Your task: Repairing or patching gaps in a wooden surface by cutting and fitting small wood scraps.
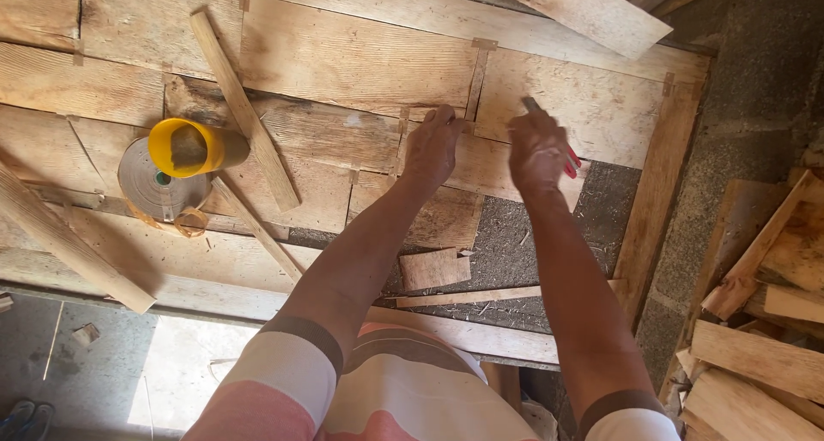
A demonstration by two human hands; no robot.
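Head view, looking down along both my arms

1. My left hand (pixel 431 149): fingers bent, tips pressed down on the board (pixel 360 63) at a seam, just beside a thin wood strip (pixel 477 79) that runs up between two panels. It pinches nothing that I can see

2. My right hand (pixel 536 153): closed in a fist round a tool (pixel 570 159) with red grips showing below the palm and a dark tip sticking out above the knuckles. I cannot tell what kind of tool it is. The hand is near the left one, over the same stretch of boards

3. Yellow cup (pixel 184 147): lying on its side on a grey roll of tape (pixel 154 183), well left of my hands

4. Long slat (pixel 243 110): lying slantwise across the boards, touching the cup's far end

5. Small wood offcut (pixel 434 267): flat on the dark gap below my left forearm, with a thin stick (pixel 468 298) just beneath it

6. Pile of split wood (pixel 760 321): on the ground at the right edge
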